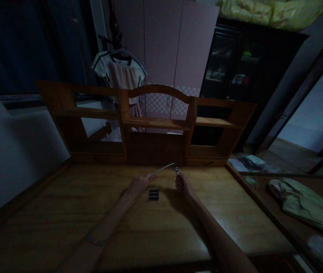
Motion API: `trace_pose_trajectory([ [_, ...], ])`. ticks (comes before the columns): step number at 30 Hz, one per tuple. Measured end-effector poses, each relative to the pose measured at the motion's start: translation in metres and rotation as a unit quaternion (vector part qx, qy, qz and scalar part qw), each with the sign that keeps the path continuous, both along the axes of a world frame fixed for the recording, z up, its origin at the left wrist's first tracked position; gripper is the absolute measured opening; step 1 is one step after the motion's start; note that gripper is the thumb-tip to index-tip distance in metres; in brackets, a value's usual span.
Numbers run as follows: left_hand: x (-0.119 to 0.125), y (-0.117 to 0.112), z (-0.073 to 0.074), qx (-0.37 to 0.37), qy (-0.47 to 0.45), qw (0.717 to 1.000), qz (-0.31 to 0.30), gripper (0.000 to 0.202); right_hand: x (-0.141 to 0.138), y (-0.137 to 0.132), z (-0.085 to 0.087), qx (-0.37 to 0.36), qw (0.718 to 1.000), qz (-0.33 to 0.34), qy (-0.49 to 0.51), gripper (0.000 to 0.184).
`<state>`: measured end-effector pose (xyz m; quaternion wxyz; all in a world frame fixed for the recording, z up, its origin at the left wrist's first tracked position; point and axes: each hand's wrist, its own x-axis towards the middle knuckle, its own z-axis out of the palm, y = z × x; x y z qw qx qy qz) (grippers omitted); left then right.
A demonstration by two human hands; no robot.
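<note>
A wooden desk (64,212) carried everything — its top was broad, worn and dimly lit. Near the middle lay a small dark pack of what looked like batteries (153,194), flat on the wood. At the back edge stood a wooden hutch (155,146) with an arched centre and open shelves (155,122) to either side. To the right, past the desk's raised edge, a lower surface (266,185) held some papers (248,163) and a crumpled greenish cloth (306,206) — their details were too dark to make out.
</note>
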<state>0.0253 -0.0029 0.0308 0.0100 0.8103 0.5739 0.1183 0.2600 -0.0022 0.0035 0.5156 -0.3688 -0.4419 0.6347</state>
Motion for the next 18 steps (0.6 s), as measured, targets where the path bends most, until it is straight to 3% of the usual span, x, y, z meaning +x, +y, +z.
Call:
trace_pose_trajectory([
  [2, 0.000, 0.002, -0.005, 0.005, 0.025, 1.000, -0.009, 0.043, 0.001, 0.001, -0.001, -0.001, 1.000, 0.000, -0.007, 0.053],
  [6, -0.002, 0.008, -0.015, 0.022, 0.075, 0.993, -0.083, 0.034, 0.002, 0.001, -0.001, 0.002, 1.000, -0.004, -0.011, 0.052],
  [11, -0.005, 0.010, -0.017, 0.028, 0.049, 0.998, 0.019, 0.046, 0.002, 0.000, 0.000, -0.008, 1.000, -0.015, -0.009, 0.052],
  [16, -0.001, 0.004, -0.011, 0.022, 0.068, 0.994, -0.078, 0.034, 0.002, -0.002, 0.001, 0.002, 1.000, 0.004, -0.007, 0.053],
  [18, 0.000, 0.000, -0.006, 0.015, 0.069, 0.995, -0.073, 0.034, 0.002, -0.002, 0.001, 0.009, 1.000, 0.003, -0.004, 0.053],
])
